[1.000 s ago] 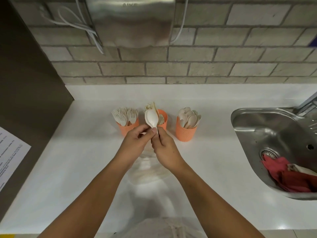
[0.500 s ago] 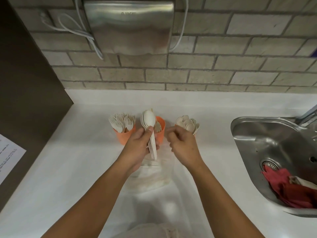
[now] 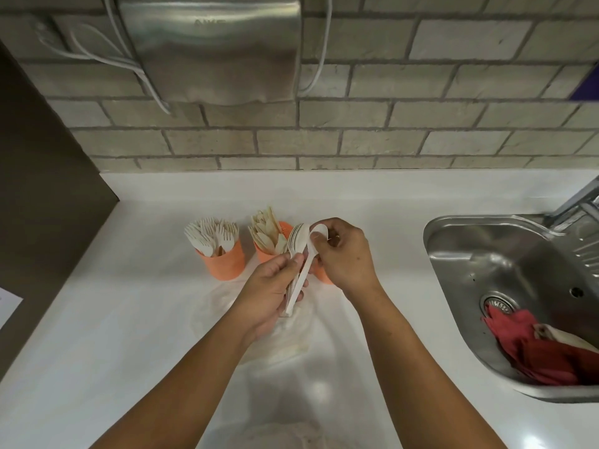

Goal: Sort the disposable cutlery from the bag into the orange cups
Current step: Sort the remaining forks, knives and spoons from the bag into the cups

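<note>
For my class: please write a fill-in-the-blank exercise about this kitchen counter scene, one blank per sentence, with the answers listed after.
1. The leftmost orange cup holds ____.
2. The left hand grips a bundle of ____.
3. The right hand pinches ____ of them.
4. In the sink lies a ____ cloth.

Answers: forks; spoons; one; red.

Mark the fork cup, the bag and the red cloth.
fork cup [image 3: 227,267], head view, on its orange front wall.
bag [image 3: 285,345], head view, on its crumpled middle.
red cloth [image 3: 538,354], head view, on its middle fold.
</note>
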Tool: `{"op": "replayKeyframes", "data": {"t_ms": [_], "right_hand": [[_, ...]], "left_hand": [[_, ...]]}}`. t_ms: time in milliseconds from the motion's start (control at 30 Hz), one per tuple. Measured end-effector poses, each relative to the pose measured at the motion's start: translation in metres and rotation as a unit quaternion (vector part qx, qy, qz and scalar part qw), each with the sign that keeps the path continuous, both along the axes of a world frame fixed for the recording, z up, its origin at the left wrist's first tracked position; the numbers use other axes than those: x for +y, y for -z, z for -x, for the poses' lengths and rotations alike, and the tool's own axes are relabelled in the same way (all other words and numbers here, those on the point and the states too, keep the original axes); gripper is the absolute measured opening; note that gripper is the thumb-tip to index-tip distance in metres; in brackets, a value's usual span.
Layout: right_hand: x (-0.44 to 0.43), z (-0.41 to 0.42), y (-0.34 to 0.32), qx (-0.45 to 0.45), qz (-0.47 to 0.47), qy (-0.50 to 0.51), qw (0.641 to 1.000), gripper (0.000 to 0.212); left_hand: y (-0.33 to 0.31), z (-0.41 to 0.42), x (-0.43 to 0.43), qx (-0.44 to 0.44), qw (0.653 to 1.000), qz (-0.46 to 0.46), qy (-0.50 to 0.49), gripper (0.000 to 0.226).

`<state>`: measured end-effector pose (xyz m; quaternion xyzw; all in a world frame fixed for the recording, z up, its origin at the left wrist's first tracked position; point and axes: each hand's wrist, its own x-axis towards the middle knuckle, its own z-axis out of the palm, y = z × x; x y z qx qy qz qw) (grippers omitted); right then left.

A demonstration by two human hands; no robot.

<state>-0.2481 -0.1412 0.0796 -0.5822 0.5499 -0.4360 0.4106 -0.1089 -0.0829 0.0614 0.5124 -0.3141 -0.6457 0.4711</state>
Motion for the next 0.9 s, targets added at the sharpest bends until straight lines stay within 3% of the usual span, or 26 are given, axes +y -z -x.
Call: {"op": "replayKeyframes", "data": {"t_ms": [133,300,567,767,900], "right_hand": [[-0.001,0.010,-0.003,-0.035,-0.018,-0.008,0.999,0.013],[0.002,0.015,-0.003,-0.084,-0.038,-0.051,0.994,0.023],[-0.003,0.012,0.009,-0.018,0.000,0.039,0.999,0.019],[-0.006,0.017,0.008,-0.091,-0.055,0.018,0.994,0.019],[-0.008,0.029,-0.002,-0.097,-0.028,0.055,0.993,0.019]], "left_hand": [[-0.004,0.006,-0.004,0.047,0.999,-0.002,0.004,0.022],[-0.009,0.008,-0.005,0.025,0.999,0.008,0.040,0.025],[0.003,0.006,-0.008,-0.011,1.000,0.006,0.007,0.026],[0.005,0.006,-0.006,-0.033,0.998,0.045,0.008,0.019],[0.004,0.007,-0.007,-0.040,0.998,0.054,-0.015,0.019]]}}
